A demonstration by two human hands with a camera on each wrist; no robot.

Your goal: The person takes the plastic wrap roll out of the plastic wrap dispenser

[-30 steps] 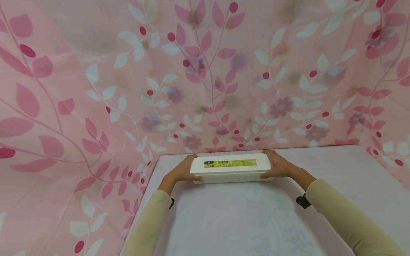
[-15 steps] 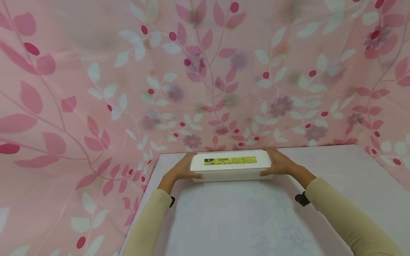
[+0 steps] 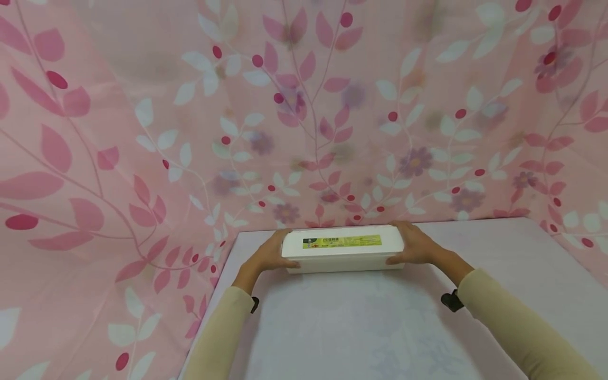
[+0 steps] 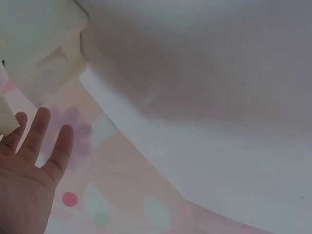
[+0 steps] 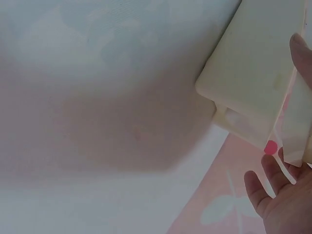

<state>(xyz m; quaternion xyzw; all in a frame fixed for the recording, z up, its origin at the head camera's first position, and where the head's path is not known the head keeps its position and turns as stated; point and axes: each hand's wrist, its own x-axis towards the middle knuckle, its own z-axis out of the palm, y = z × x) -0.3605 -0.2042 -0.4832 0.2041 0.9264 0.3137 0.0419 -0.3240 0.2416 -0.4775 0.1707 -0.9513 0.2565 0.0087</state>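
A long white box (image 3: 339,263) with a yellow-green printed label (image 3: 342,242) lies crosswise near the far edge of the table. My left hand (image 3: 273,253) grips its left end, the thumb along the front face and the fingers toward the back. At the other end my right hand (image 3: 410,245) holds it the same way. The left wrist view catches a recess in the end of the box (image 4: 34,24), with several fingers beside it. On the right, the wrist view shows a pink strip between the box body (image 5: 248,73) and a pale panel (image 5: 296,131) by the fingers.
A pale cloth covers the table (image 3: 342,322). Right behind the table's far edge hangs a pink curtain (image 3: 304,116) with leaves and flowers, which continues down the left and right sides. Dark straps show at both wrists, below the beige sleeves (image 3: 518,322).
The head view has shifted slightly. Both hands keep the same hold, and the box stays in nearly the same place.
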